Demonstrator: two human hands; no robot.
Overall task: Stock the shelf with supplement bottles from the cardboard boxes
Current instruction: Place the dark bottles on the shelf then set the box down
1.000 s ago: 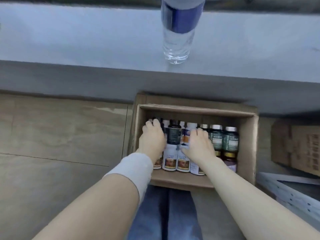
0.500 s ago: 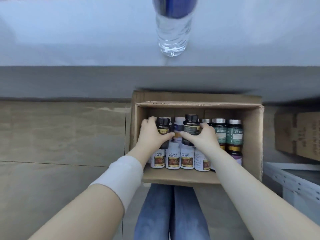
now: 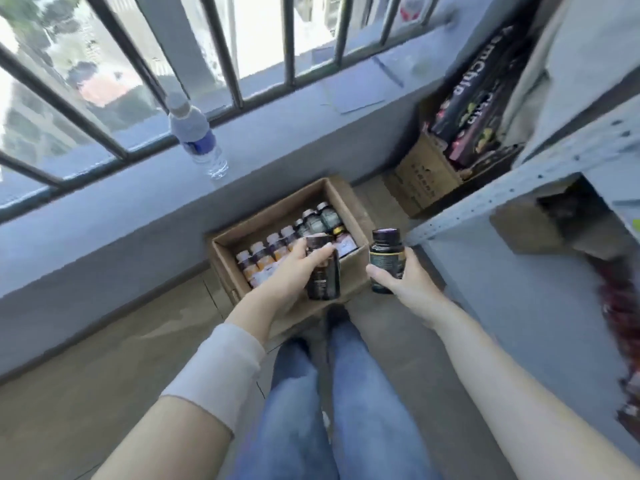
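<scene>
Both hands hold dark supplement bottles above the near edge of an open cardboard box [image 3: 349,271] on the tiled floor: the left hand [image 3: 294,268] is wrapped around a tall dark bottle [image 3: 322,268], tilted slightly, over the box's near right corner, while the right hand [image 3: 403,280] grips a shorter dark bottle [image 3: 386,259] upright, just clear of the box's right wall. Inside the box, rows of remaining bottles [image 3: 277,247] stand packed along its far and left sides, white-labelled ones to the left, green-labelled ones at the far right corner. A water bottle [image 3: 197,136] stands on the grey window ledge [image 3: 104,188] beyond the box, in front of dark window bars. To the right, the pale metal shelf [image 3: 519,192] rail juts in close to the right hand, with open floor beneath it. A second cardboard box [image 3: 426,174] sits farther right against the wall, dark packets [image 3: 474,98] stacked above it. The person's jeans-clad legs [image 3: 332,393] fill the near floor between the arms
</scene>
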